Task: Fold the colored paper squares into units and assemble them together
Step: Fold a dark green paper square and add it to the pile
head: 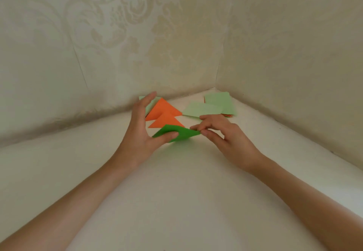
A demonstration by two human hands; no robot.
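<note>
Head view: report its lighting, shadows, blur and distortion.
Head view: the light is soft and even, with no glare; a faint greenish shadow lies on the white table under the dark green folded paper held by the left hand and right hand; wide-angle distortion bows the table's far edge; the whole frame is slightly soft, and the pale green sheets look washed out.

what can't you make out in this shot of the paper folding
- Head view: pale green sheet behind the left hand; the fingers hide most of it, shape unclear.
- Head view: orange paper under the pale green squares; only slivers show, count unknown.
- Head view: dark green paper; its underside and inner folds face away, corners covered by the left hand and right hand.
</note>
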